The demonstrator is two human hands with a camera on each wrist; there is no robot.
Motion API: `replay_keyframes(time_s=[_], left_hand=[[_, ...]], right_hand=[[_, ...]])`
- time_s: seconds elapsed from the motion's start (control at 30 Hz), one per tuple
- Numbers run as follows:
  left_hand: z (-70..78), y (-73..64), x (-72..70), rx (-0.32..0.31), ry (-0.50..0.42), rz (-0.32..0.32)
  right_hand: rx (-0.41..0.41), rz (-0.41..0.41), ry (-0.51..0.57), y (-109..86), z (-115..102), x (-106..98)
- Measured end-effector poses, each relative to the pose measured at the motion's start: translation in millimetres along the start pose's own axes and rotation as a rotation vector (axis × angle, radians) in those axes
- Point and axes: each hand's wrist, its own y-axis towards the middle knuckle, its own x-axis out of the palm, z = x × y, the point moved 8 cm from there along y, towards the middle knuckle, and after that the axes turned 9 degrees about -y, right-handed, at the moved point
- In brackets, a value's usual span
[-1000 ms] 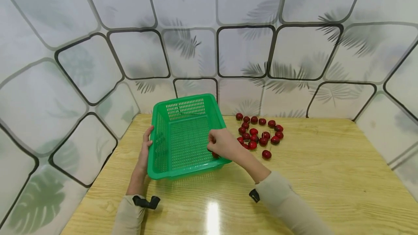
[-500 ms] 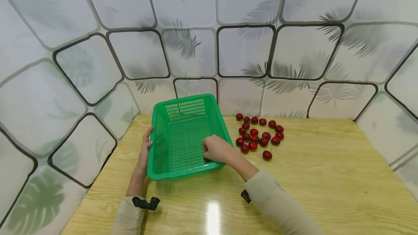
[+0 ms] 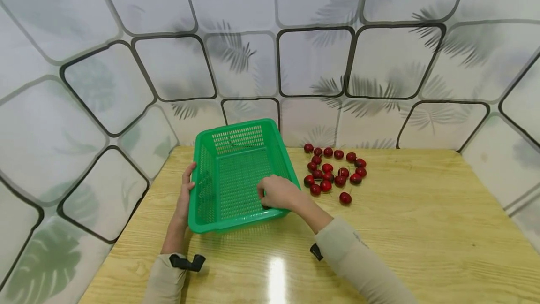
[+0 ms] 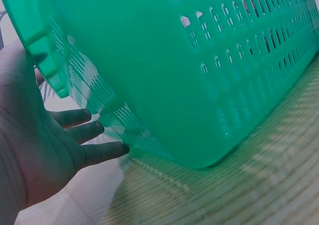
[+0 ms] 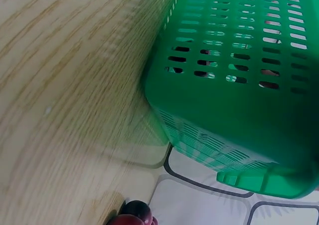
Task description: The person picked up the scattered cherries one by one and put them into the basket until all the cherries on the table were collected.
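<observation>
A green plastic basket [image 3: 242, 186] with slotted walls stands on the wooden table, no cherries visible on the part of its floor that shows. My left hand [image 3: 183, 201] lies against the basket's left outer wall. In the left wrist view, several fingers [image 4: 102, 154] are stretched straight along that wall under the rim. Over the basket's near right corner, my right hand [image 3: 278, 192] reaches down inside with curled fingers. A dark red cherry [image 3: 266, 207] peeks out beneath those fingers, mostly hidden. The basket wall covers most of the right hand in the right wrist view.
Right of the basket lies a group of red cherries [image 3: 327, 168], some with stems. One cherry [image 3: 345, 198] sits apart, nearer the front. A patterned cloth wall [image 3: 316, 60] borders the table [image 3: 422, 229] at the back and sides.
My right hand has moved left and down into the basket's near right corner, carrying a cherry. My left hand stays against the basket. The view has tilted slightly.
</observation>
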Motion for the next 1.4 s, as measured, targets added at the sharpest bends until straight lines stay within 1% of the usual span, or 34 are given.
replay_keyframes(time_s=[0.27, 0.47, 0.73, 0.9, 1.13, 1.27, 1.4], left_hand=[[1.0, 0.7, -0.4, -0.012, -0.002, 0.002], [2.6, 2.5, -0.3, -0.016, 0.003, 0.012], [3.9, 3.4, -0.9, -0.012, 0.004, 0.008], [5.1, 2.6, 0.2, -0.011, 0.006, 0.004], [2.4, 1.2, -0.5, -0.016, 0.010, 0.012], [1.6, 1.5, -1.8, -0.009, 0.006, 0.012], [0.6, 1.5, -2.3, -0.008, 0.004, 0.008]], right_hand=[[-0.016, -0.012, 0.011, 0.6, -1.3, -1.3], [-0.041, 0.017, 0.026, -0.5, -2.8, -5.4], [-0.064, 0.055, 0.043, -2.1, -5.3, -10.9], [-0.075, 0.080, 0.037, -3.2, -6.6, -13.6], [-0.089, 0.114, 0.027, -3.6, -8.5, -14.0], [-0.114, 0.155, 0.047, -5.9, -10.5, -17.1], [-0.149, 0.237, 0.148, -11.1, -9.6, -24.4]])
